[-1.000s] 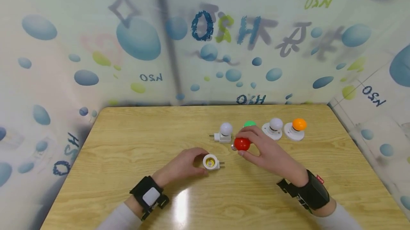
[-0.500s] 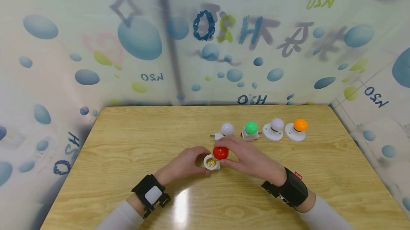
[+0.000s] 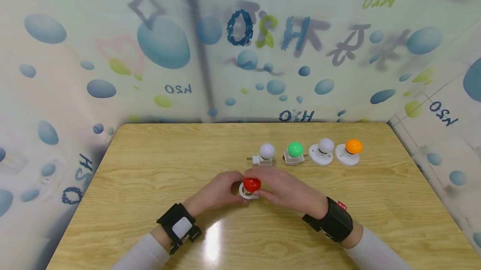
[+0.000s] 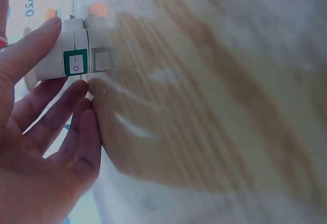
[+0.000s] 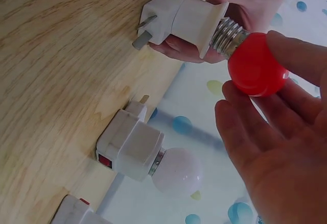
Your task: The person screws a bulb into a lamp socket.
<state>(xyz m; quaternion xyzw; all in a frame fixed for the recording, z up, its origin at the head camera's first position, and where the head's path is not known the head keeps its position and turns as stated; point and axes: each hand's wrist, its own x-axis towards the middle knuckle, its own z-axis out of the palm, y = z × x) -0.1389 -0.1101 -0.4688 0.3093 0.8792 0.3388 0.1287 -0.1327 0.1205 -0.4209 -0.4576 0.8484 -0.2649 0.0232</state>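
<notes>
My right hand [image 3: 279, 186] pinches a red light bulb [image 5: 257, 65] between thumb and fingers. The bulb's metal screw thread [image 5: 227, 36] stands at the mouth of a white plug-in lamp socket [image 5: 191, 20], most of the thread still showing outside. My left hand [image 3: 219, 193] holds this socket from its left side, thumb and fingers on opposite sides of the body. In the left wrist view the socket [image 4: 76, 40] shows a green-framed rocker switch [image 4: 76, 63] low on its side, close to the wooden tabletop. Flat metal prongs [image 5: 143, 39] stick out of the socket in the right wrist view.
Behind the hands stand a white bulb in a plug socket [image 3: 266, 153] and a green bulb [image 3: 295, 150] in another. Farther right are a white bulb [image 3: 326, 145] and an orange bulb [image 3: 353, 146] on round white bases. A patterned curtain [image 3: 169, 53] hangs behind the table [image 3: 158, 149].
My right hand has carried the red bulb leftward from beside the back row to over the socket's mouth. The green bulb is uncovered. The left hand has stayed on the socket.
</notes>
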